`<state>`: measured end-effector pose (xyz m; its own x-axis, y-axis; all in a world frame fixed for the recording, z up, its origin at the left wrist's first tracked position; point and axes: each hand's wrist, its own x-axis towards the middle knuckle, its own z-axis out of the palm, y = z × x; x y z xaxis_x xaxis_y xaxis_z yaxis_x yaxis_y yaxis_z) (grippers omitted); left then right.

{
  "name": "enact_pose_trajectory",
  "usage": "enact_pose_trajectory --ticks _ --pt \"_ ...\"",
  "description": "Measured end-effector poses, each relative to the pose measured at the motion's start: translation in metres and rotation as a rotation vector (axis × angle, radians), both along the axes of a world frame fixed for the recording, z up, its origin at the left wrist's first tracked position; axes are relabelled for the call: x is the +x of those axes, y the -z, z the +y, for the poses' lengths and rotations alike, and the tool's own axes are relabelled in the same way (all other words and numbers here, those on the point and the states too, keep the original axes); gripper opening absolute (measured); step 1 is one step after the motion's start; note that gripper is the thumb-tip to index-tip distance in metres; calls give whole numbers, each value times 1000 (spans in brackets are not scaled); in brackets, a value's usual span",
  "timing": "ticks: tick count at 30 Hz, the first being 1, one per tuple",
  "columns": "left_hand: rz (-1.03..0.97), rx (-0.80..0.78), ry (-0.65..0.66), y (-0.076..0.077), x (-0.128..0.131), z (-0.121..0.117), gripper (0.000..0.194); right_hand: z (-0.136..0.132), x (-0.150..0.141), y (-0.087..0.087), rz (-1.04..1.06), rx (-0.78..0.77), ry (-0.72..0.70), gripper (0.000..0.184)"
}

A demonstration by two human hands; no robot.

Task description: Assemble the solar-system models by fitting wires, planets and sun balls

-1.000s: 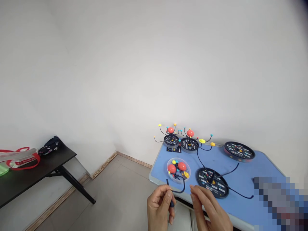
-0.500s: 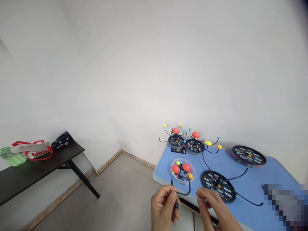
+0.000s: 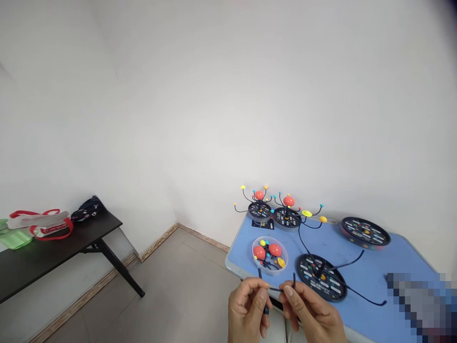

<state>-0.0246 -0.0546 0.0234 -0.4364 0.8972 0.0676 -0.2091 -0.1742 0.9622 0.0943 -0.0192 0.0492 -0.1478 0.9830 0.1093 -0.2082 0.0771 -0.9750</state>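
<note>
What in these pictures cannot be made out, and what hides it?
Head view:
- Black wire: parts hidden by left hand and right hand
- Blue table corner: covered by pixelated patch
- Round black base writing: too small
- Green plastic object: cut off by left edge

**Bench access: narrow gaps, wires crossing**

The left hand and right hand hold a black rod at the bench's front edge. A narrow gap separates the clear plastic tray from the black disc base; a black wire obstructs it. Two assembled models block the rear edge; a second disc occupies the rear-right corner.
</note>
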Motion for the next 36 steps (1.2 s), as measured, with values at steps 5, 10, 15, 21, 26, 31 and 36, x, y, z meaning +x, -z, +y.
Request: enact_pose_trajectory --ticks 5,10,15,21,26,31,36 --pt "-31 87 26 -5 -2 -1 53 14 10 6 81 -47 13 40" --pt "69 71 25 2 -3 -3 49 19 13 12 102 -45 11 41" --pt "154 44 -10 2 -9 -9 48 19 13 20 145 -73 -11 39" --pt "162 6 -22 1 -16 -14 42 21 11 24 203 -95 -46 39" --pt "126 -4 31 8 -21 -11 46 14 5 15 217 -111 -22 38" --pt "96 25 79 8 -28 -6 41 16 7 18 162 -50 -57 36" --pt "166 59 75 4 -28 -4 38 18 8 25 102 3 -48 34"
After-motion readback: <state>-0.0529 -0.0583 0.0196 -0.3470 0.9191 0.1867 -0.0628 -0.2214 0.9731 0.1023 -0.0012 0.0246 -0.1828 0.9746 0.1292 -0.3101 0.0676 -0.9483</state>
